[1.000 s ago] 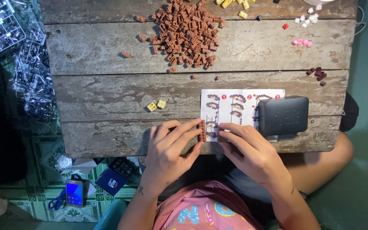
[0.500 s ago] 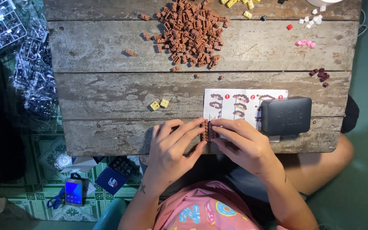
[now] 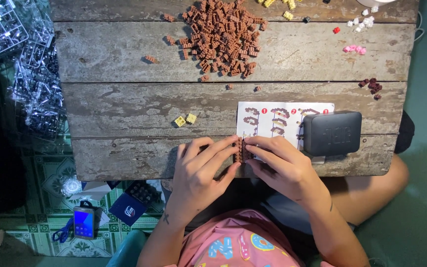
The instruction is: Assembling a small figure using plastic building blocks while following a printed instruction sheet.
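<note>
Both hands are pinching a small brown brick stack (image 3: 242,151) right between them at the near edge of the bench (image 3: 124,109). Left hand (image 3: 201,170) grips its left side, right hand (image 3: 280,165) its right, over the instruction sheet (image 3: 273,116).

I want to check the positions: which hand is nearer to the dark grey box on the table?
The right hand. It lies just left of the dark grey box, almost touching it. The left hand is farther left, beyond the brown brick piece.
</note>
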